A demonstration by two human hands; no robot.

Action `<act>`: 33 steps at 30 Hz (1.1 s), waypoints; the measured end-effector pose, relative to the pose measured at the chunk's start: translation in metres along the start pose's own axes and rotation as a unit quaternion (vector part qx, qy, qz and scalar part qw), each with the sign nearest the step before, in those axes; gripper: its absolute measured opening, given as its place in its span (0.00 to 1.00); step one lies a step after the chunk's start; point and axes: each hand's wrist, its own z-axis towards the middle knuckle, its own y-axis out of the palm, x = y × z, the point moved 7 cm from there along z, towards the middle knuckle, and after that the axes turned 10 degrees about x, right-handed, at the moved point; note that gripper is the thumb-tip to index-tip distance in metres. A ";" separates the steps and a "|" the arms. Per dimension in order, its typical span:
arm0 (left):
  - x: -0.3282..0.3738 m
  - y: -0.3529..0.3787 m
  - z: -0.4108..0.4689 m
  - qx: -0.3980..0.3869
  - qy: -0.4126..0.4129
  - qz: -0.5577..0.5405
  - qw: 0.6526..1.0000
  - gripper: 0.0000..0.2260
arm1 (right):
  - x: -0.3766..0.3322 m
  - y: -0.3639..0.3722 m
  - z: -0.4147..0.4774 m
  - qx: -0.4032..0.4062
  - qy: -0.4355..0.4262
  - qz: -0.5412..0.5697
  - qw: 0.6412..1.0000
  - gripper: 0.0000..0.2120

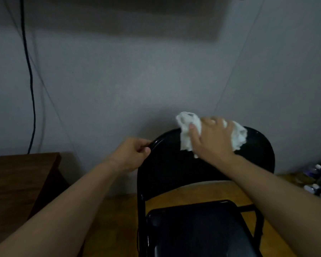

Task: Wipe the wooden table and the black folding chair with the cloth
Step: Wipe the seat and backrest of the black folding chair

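Observation:
A black folding chair (167, 169) stands in front of me, its curved backrest up and its seat (196, 230) below. My left hand (132, 153) grips the upper left edge of the backrest frame, fingers curled round the tube. My right hand (213, 140) lies on a crumpled white cloth (186, 138) and presses it against the top of the backrest. The cloth sticks out to the left and right of the hand. A dark wooden table (20, 175) sits at the left edge of the view.
A grey wall rises close behind the chair, with a black cable (31, 80) hanging down it at the left. Small bottles and clutter (317, 180) lie on the wooden floor (115, 219) at the right.

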 end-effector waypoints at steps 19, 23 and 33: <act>0.098 0.030 0.059 -0.071 0.097 0.251 0.960 0.13 | 0.129 -0.019 -0.005 -0.008 0.160 -0.013 0.987 0.25; 0.099 0.030 0.061 -0.057 0.071 0.253 0.963 0.12 | 0.085 -0.011 0.007 -0.055 0.113 -0.027 0.992 0.27; 0.088 0.029 0.061 -0.029 0.015 0.238 0.971 0.16 | 0.066 -0.002 0.023 -0.148 -0.082 0.003 0.986 0.28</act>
